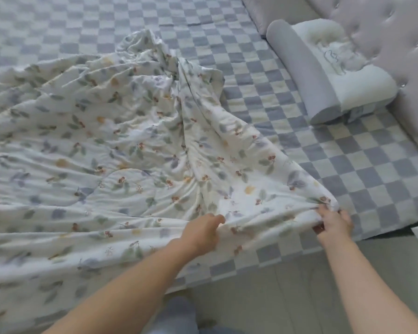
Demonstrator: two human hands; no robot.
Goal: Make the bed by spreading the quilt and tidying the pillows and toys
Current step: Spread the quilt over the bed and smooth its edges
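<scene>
White cotton printed with leaves and small red fruit, the quilt [111, 150] lies rumpled across the left and middle of the bed [362, 165], its near edge hanging over the bed's near side and a bunched peak rising toward the bed's far middle. The quilt's near right corner is drawn out to a point toward the bed's near right edge, and both hands are on that corner: the right hand [334, 221] pinches the very tip of the fabric between curled fingers and thumb, and the left hand [203, 231], just to its left along the same hem, has its fingers curled into a fold of the quilt. Creases fan out from the two grips back toward the peak. Right of the quilt the bed's blue and cream checked sheet [299, 112] lies bare. At the head of the bed, well apart from the quilt's corner, a grey and white contoured pillow [328, 78] rests against the pale tufted headboard [396, 34], with part of a grey pillow [270, 13] beyond it. Below the bed's near edge is pale floor [287, 297], and a blurred grey-blue shape sits between the forearms; what it is cannot be told.
</scene>
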